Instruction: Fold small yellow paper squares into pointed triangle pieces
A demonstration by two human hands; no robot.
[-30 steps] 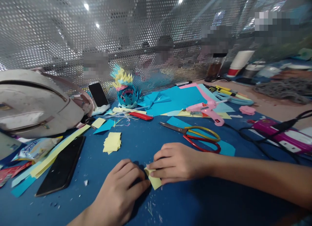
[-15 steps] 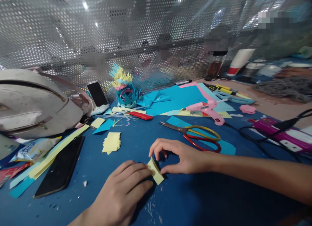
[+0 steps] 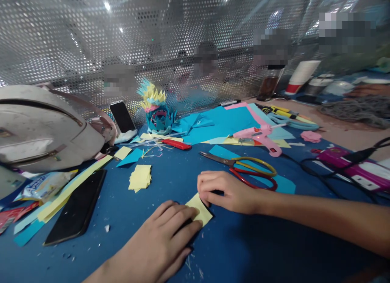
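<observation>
A small yellow paper square (image 3: 201, 210) lies on the blue table (image 3: 170, 181), partly folded. My left hand (image 3: 161, 240) rests flat on its left part, fingers stretched and pressing it down. My right hand (image 3: 227, 191) sits at the paper's upper right edge, fingers curled and pinching that edge against the table. Red-and-yellow scissors (image 3: 246, 171) lie just behind my right hand. A stack of yellow paper squares (image 3: 140, 178) lies to the left, beyond my left hand.
A black phone (image 3: 77, 207) and paper strips lie at the left, with a white bag (image 3: 42, 128) behind them. A pink glue gun (image 3: 258, 137), blue sheets, a paper flower (image 3: 157, 110) and a second phone (image 3: 122, 117) stand further back. Cables and a pink device (image 3: 347, 167) are at the right.
My right hand lifted off the yellow paper, then came back down on its upper right edge. The paper has opened out flatter. My left hand stayed pressing it.
</observation>
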